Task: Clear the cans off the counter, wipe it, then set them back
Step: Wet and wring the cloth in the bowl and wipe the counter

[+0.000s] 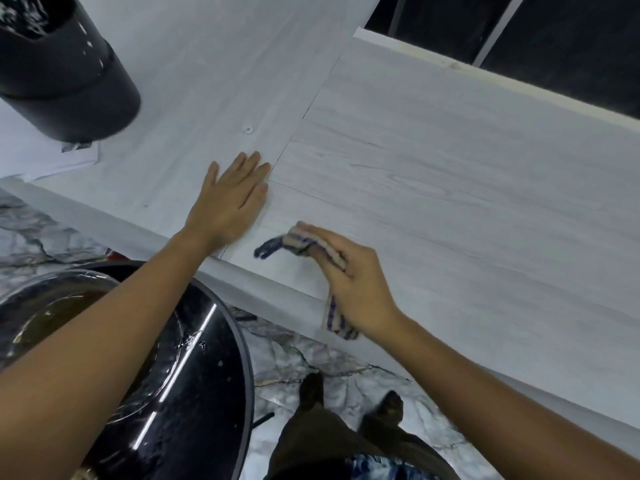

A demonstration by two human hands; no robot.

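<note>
The pale wood-grain counter (433,174) fills the middle and right of the view. My left hand (230,199) lies flat on it, fingers straight, near the front edge. My right hand (349,278) grips a beige cloth with blue stripes (294,242) and presses it on the counter close to the edge. One end of the cloth hangs below my wrist over the edge. No cans show on the counter in this view.
A large black cylindrical container (65,74) stands at the far left on the counter, over a white sheet (41,157). A round black table (194,375) with a glass bowl (52,313) sits low on the left. Dark window panes (540,26) line the back. My feet stand on marble floor (339,379).
</note>
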